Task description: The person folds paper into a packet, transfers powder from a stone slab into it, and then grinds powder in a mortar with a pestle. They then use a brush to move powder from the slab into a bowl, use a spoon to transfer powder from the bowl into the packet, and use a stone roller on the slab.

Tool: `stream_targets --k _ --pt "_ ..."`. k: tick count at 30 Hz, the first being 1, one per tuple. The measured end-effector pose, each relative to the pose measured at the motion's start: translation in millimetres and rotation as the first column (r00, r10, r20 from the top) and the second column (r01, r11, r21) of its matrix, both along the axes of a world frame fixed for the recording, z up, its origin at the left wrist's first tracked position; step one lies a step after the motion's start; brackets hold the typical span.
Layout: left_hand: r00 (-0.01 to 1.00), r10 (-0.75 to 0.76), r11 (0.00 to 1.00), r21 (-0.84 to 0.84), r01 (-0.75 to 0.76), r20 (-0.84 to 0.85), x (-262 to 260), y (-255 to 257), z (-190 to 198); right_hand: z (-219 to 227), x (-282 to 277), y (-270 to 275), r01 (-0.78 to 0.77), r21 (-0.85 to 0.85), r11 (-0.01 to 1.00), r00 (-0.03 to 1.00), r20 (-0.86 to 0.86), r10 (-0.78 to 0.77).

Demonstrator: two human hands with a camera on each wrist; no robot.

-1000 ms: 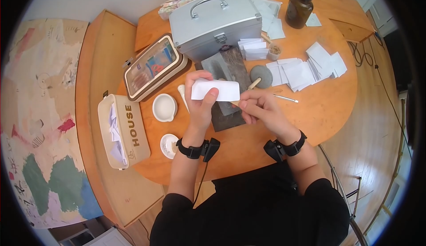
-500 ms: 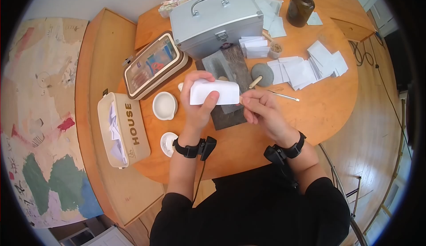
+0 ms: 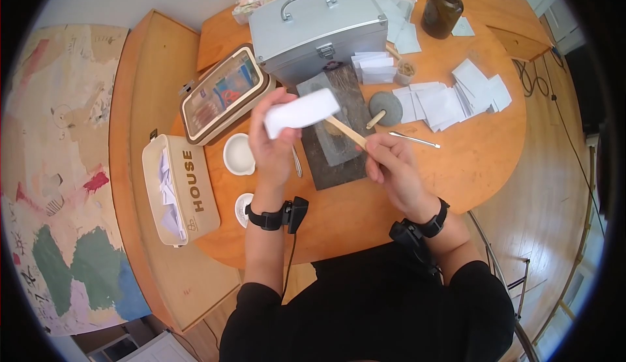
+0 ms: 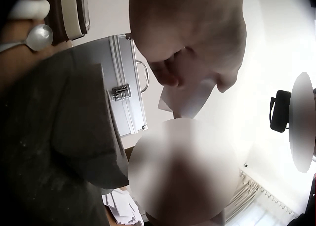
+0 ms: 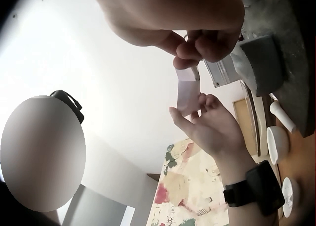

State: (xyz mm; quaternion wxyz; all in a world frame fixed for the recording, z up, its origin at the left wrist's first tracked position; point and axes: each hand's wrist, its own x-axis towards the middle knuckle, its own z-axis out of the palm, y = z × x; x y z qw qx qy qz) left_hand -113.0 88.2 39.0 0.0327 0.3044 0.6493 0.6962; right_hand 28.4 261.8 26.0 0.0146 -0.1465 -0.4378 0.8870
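Note:
My left hand (image 3: 272, 147) grips a folded white paper (image 3: 301, 112) between thumb and fingers, above the dark stone slab (image 3: 355, 160). A thin wooden stick (image 3: 347, 131) is pinched in my right hand (image 3: 399, 171), its far end near the paper's right edge. In the right wrist view the paper (image 5: 188, 95) spans from the left hand (image 5: 212, 132) up to the right hand's fingertips. The left wrist view shows the left hand (image 4: 190, 33) around the paper (image 4: 190, 90); a blurred patch covers part of that view.
Behind the slab stands a silver case (image 3: 319, 29). White paper packets (image 3: 440, 106), a round grey stone (image 3: 385, 109) and a metal tool (image 3: 415, 140) lie to the right. At left are a white mortar (image 3: 239, 154), a small dish (image 3: 242, 209) and the HOUSE bin (image 3: 197, 189).
The left hand has moved left and up with the paper, which is now tilted. The stick shows more of its length, and a spoon handle has come into view beside the slab.

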Motion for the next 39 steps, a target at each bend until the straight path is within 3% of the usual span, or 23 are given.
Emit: stream_targets --k 2,6,11,18,21,24,27,31,35,37,38,39 --pt "0.991 0.103 0.99 0.093 -0.11 0.082 -9 -2 -1 -5 10 3 0.008 0.033 0.999 1.0 0.011 -0.009" --pt "0.79 -0.094 0.916 0.363 -0.17 0.606 -16 -9 1 -16 25 2 0.046 0.251 0.967 0.998 0.021 -0.053" --pt "0.736 -0.284 0.869 0.489 -0.072 0.614 -15 -16 -3 -33 39 5 -0.012 0.474 0.88 1.0 0.014 0.006" --pt "0.696 -0.383 0.842 0.54 -0.008 0.607 -16 -14 -1 -16 44 6 0.154 0.611 0.777 0.973 -0.229 -0.013" --pt "0.718 -0.208 0.922 0.378 -0.083 0.664 -8 -4 6 9 32 6 0.181 0.68 0.71 0.964 -0.265 0.008" --pt "0.847 -0.224 0.96 0.257 0.108 0.482 -4 -3 -2 18 14 5 0.161 0.737 0.656 0.97 -0.239 0.032" --pt "0.93 -0.264 0.961 -0.013 0.276 0.257 6 5 -1 12 -1 2 0.082 0.731 0.678 0.984 -0.168 0.062" --pt "0.986 -0.04 0.991 -0.123 0.06 0.159 6 2 -2 -7 0 1 0.008 0.606 0.795 0.997 -0.062 0.038" --pt "0.968 0.046 0.99 0.117 -0.077 0.247 -4 -5 -10 -6 23 13 -0.041 0.537 0.843 0.999 0.038 0.024" --pt "0.947 0.037 0.952 0.278 -0.131 0.32 -6 -5 -5 -14 33 17 0.034 0.578 0.815 0.999 -0.029 -0.021" --pt "0.897 0.064 0.94 0.274 -0.201 0.437 -6 -5 -2 -17 37 17 0.064 0.596 0.8 0.998 -0.057 -0.037" --pt "0.863 -0.038 0.929 0.336 -0.154 0.503 -7 -6 0 -19 39 18 0.02 0.626 0.78 1.0 -0.023 -0.007"
